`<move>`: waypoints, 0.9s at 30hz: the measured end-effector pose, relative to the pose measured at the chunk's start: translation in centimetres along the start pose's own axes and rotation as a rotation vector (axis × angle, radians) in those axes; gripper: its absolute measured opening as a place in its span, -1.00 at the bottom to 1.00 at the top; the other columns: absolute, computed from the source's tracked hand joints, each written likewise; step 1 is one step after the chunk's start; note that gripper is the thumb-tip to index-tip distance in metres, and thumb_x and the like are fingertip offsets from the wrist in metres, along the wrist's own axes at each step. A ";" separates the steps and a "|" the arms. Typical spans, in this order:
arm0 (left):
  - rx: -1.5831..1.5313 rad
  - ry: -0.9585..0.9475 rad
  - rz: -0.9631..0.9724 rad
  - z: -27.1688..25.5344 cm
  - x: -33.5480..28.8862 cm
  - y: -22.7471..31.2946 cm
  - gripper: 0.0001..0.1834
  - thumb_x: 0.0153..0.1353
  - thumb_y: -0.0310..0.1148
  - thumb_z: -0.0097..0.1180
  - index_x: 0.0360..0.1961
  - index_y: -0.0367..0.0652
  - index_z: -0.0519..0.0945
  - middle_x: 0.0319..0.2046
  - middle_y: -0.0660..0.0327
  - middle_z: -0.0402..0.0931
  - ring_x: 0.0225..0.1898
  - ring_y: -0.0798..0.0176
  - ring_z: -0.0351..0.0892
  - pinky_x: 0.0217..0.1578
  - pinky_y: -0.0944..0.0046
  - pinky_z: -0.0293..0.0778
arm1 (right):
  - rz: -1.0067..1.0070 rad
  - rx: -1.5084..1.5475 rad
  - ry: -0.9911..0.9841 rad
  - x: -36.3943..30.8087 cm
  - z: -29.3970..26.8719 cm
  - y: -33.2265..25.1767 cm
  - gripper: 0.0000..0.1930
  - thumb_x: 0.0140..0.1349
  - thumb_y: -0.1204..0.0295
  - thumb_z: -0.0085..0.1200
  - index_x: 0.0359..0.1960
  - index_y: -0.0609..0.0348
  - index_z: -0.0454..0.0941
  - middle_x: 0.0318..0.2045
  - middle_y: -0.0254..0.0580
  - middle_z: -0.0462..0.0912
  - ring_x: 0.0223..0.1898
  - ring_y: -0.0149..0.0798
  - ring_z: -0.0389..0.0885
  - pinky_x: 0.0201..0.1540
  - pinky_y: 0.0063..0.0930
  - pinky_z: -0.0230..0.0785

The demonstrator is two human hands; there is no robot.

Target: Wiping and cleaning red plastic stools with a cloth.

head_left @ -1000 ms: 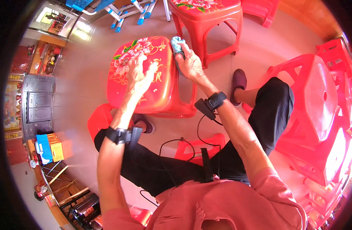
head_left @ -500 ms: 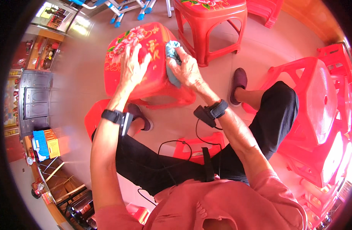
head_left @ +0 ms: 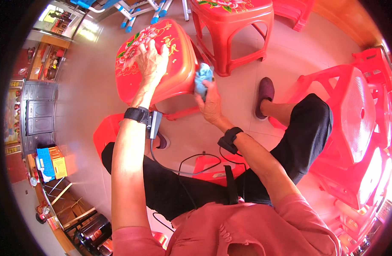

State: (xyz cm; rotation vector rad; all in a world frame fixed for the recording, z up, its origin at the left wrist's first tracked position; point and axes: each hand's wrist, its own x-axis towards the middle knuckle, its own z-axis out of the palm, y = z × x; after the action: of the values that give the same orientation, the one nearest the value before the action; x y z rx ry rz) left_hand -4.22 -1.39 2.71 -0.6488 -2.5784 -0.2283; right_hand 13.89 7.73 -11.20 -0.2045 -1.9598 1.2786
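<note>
A red plastic stool (head_left: 179, 72) with a flower pattern on its seat stands in front of me. My left hand (head_left: 154, 64) rests on its seat, fingers spread and slightly bent, with nothing gripped. Beside the stool's right side, my right hand (head_left: 212, 104) is closed around a bunched light-blue cloth (head_left: 203, 79). The cloth is close against the stool's right leg; whether it touches is hard to tell. A dark strap with a small device is on each wrist.
Another flowered red stool (head_left: 233, 16) stands just beyond, to the right. Stacked red stools (head_left: 349, 115) crowd my right side. Blue-and-white metal legs (head_left: 134, 15) stand at the far left. A blue crate (head_left: 45, 162) and a dark cabinet (head_left: 40, 111) are on the left. Cables hang over my lap.
My right hand has moved down and slightly right with the cloth, from the seat's right edge to the stool's side. The left hand stays on the seat, and the stool has tilted or turned slightly.
</note>
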 end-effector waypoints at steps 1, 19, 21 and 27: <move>-0.021 -0.024 -0.022 0.2 0.2 1.3 -0.44 0.18 0.02 0.05 0.06 -0.17 0.43 -0.01 -0.17 0.35 0.00 -0.24 0.41 -0.04 -0.20 0.31 | 0.134 -0.043 0.011 -1.1 -0.6 2.8 -0.55 0.11 0.46 0.11 0.07 0.12 0.31 -0.16 0.13 0.47 -0.17 0.08 0.55 -0.22 -0.17 0.44; -0.015 -0.024 0.032 0.1 -0.2 -1.3 -0.49 0.21 -0.05 0.04 0.06 -0.17 0.39 -0.06 -0.15 0.36 -0.05 -0.26 0.43 -0.10 -0.23 0.32 | 0.066 0.258 -0.122 6.3 -1.4 0.2 -0.64 0.10 0.55 0.00 -0.02 0.08 0.42 -0.21 0.05 0.39 -0.14 0.09 0.44 -0.05 -0.20 0.31; -0.019 -0.029 0.037 0.2 -0.3 -1.5 -0.49 0.22 -0.05 0.04 0.06 -0.17 0.39 -0.06 -0.15 0.36 -0.06 -0.26 0.43 -0.10 -0.23 0.32 | 0.106 0.194 -0.164 4.3 -1.4 2.2 -0.63 0.13 0.57 -0.04 0.02 0.10 0.38 -0.17 0.08 0.39 -0.07 0.11 0.40 0.02 -0.19 0.26; -0.086 -0.081 -0.009 -0.3 -0.5 -1.2 -0.49 0.22 -0.07 0.05 0.09 -0.16 0.38 -0.02 -0.14 0.34 -0.02 -0.26 0.41 0.02 -0.21 0.25 | 0.355 0.051 -0.250 -1.9 -1.0 7.6 -0.59 0.15 0.59 -0.06 0.08 0.11 0.31 -0.09 0.09 0.36 -0.02 0.14 0.38 0.06 -0.16 0.26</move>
State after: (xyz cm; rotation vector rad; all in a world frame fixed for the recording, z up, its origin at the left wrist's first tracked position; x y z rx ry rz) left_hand -4.35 -2.74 2.70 -0.6912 -2.6617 -0.3237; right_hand 13.90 11.17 -18.31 -0.3979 -2.1649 1.6476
